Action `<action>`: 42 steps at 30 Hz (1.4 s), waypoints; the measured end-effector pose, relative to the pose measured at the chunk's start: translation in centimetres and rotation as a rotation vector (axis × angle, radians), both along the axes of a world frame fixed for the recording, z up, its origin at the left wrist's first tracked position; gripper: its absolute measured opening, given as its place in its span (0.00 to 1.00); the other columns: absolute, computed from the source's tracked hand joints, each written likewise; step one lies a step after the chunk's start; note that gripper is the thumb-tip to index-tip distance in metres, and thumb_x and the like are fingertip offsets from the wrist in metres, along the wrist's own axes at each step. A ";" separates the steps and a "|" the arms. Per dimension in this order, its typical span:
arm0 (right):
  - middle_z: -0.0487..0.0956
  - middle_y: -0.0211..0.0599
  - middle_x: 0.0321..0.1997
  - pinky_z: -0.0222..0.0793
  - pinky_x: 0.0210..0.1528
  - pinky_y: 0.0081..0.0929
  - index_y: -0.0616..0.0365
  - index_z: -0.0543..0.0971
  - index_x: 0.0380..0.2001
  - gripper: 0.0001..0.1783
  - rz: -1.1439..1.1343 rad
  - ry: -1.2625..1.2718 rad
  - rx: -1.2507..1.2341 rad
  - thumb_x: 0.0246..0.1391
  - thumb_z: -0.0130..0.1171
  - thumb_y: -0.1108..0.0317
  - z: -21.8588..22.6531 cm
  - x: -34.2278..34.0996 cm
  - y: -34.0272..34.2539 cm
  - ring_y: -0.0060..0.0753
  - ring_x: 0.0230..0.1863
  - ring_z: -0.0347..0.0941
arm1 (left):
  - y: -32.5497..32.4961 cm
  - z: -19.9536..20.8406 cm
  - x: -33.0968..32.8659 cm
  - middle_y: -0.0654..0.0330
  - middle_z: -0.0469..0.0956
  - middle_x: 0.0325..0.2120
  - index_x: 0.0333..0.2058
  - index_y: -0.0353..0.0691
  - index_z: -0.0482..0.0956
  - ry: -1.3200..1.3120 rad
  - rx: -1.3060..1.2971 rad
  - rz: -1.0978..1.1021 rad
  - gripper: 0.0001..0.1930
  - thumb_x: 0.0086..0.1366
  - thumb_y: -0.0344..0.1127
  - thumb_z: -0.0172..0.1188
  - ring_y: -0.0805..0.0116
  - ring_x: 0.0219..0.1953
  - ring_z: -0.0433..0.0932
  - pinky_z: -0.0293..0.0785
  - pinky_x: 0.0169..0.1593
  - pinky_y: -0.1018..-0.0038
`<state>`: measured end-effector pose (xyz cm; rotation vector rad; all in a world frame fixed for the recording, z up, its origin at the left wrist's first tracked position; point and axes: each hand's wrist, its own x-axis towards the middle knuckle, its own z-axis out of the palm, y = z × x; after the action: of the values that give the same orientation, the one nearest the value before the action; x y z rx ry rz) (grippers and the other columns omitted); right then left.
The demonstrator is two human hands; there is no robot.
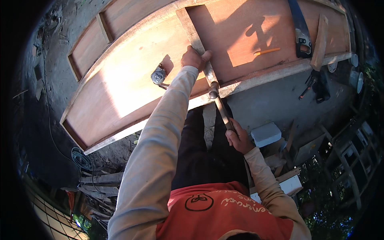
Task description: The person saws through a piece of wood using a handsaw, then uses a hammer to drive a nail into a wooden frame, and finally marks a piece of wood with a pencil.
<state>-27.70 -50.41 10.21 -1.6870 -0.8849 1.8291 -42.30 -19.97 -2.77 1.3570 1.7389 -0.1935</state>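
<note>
My left hand [195, 58] grips a wooden crosspiece [190, 30] that spans a framed plywood panel [140, 72], thumb over one side and fingers over the other. In my right hand [239, 138] is a hammer [222, 109], held by its wooden handle. The hammer's head is at the crosspiece's near end, by the panel's front rail [256, 82]; whether it touches the wood I cannot tell. A tape measure [158, 75] lies on the sunlit plywood left of my left hand. On the right part of the panel rests an orange pencil [267, 51].
A handsaw [299, 24] and a loose wood strip [320, 40] lie at the panel's right end. Beyond the far left edge is another framed panel [90, 44]. Below right stand a pale block [266, 134] and timber pieces. A coiled cable or hose [81, 159] sits lower left.
</note>
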 end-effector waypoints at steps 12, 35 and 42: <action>0.72 0.30 0.23 0.65 0.23 0.29 0.62 0.72 0.60 0.27 -0.110 0.043 0.283 0.74 0.46 0.50 3.3 -3.9 19.9 0.20 0.17 0.65 | 1.7 7.0 -2.3 0.42 0.83 0.45 0.55 0.31 0.70 0.002 -0.072 0.011 0.41 0.58 0.63 0.68 0.43 0.49 0.84 0.79 0.55 0.58; 0.83 0.36 0.32 0.74 0.37 0.35 0.56 0.79 0.41 0.22 -1.213 -0.743 -0.202 0.59 0.67 0.48 51.2 28.6 -68.9 0.33 0.34 0.80 | -40.2 42.3 28.9 0.52 0.80 0.28 0.53 0.45 0.73 -0.265 0.135 -0.195 0.22 0.63 0.42 0.68 0.58 0.26 0.79 0.76 0.25 0.64; 0.80 0.38 0.26 0.73 0.29 0.37 0.59 0.79 0.34 0.20 -1.754 -0.578 -0.366 0.53 0.72 0.53 54.3 33.5 -98.8 0.34 0.26 0.77 | -88.5 57.1 56.0 0.53 0.86 0.32 0.36 0.37 0.86 -0.481 -0.096 -1.069 0.13 0.57 0.40 0.68 0.58 0.38 0.85 0.79 0.46 0.63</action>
<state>5.82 -149.22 64.54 -1.9923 0.7799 0.2598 13.71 -108.44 54.33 1.9393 0.4872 -0.4756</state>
